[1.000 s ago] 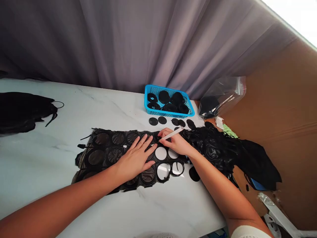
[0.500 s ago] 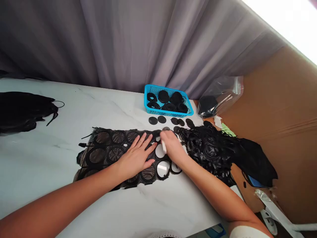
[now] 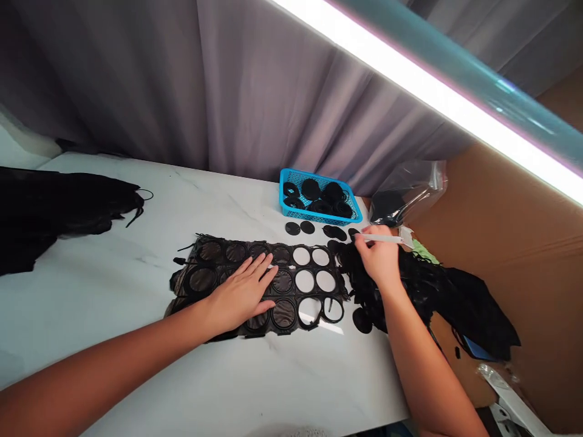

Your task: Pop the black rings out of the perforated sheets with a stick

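A black sheet (image 3: 203, 279) with rows of round cut-outs lies flat on the white table. Several circles at its right end are holes showing white; the others keep dark film inside. My left hand (image 3: 243, 285) rests flat on the sheet's middle, fingers stretched out. In my closed right hand (image 3: 381, 258) is a slim white stick-like tool (image 3: 387, 238), its exact kind unclear. That hand is over the top of a heap of black scraps (image 3: 410, 279), beside loose black discs (image 3: 334, 232).
A blue basket (image 3: 321, 218) with black discs and rings stands at the back. Right of it sits a clear plastic bag (image 3: 410, 188) with black contents. Black material (image 3: 68, 206) lies at left. A lit tube lamp (image 3: 423, 79) crosses above; a brown cardboard panel (image 3: 510, 243) borders the right.
My right hand has moved from the sheet rightward to the scrap heap, still holding the white tool. My left hand stays flat on the sheet. The camera view has shifted.
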A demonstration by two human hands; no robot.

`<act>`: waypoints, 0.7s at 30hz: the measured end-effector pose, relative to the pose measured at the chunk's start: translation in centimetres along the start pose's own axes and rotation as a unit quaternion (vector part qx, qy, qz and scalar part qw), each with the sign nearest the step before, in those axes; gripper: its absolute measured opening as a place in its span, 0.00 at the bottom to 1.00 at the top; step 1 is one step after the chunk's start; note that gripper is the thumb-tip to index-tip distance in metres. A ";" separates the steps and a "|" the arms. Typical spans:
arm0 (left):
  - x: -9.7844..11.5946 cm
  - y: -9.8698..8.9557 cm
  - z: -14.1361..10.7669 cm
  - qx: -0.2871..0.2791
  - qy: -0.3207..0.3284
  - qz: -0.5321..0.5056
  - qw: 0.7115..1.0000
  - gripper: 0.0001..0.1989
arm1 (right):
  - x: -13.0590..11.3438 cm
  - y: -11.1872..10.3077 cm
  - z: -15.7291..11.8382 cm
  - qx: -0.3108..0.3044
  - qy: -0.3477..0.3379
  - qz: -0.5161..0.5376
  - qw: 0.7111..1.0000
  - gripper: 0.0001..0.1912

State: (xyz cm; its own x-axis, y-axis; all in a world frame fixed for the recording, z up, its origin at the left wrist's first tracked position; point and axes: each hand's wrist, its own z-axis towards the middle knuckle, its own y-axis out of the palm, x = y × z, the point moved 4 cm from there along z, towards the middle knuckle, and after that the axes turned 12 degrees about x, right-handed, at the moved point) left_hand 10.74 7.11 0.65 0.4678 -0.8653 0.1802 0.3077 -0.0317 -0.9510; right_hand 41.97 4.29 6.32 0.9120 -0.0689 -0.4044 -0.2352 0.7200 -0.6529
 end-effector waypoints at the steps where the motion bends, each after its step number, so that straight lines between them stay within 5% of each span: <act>1: 0.0 -0.1 -0.4 -0.001 0.000 0.000 1.000 0.32 | -1.7 1.0 -0.7 -0.044 0.010 0.082 0.996 0.09; 4: 0.0 0.0 -1.0 -0.001 -0.009 0.003 1.000 0.32 | -6.8 4.7 -3.0 -0.208 0.035 0.277 0.937 0.08; 7: 0.1 0.2 -1.1 0.000 -0.018 0.003 1.000 0.33 | -9.9 7.4 -4.4 -0.286 0.005 0.320 0.903 0.08; 21: 0.2 0.6 -1.3 0.018 -0.022 -0.021 0.999 0.32 | -10.7 8.5 -4.1 -0.324 -0.033 0.300 0.897 0.07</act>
State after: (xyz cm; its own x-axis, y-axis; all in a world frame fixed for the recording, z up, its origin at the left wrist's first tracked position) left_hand 9.91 6.30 -0.18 0.4890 -0.8409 0.2319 0.3581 -0.0490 -0.9324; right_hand 28.85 8.30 2.46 0.5696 0.2523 -0.7822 -0.8160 0.0598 -0.5749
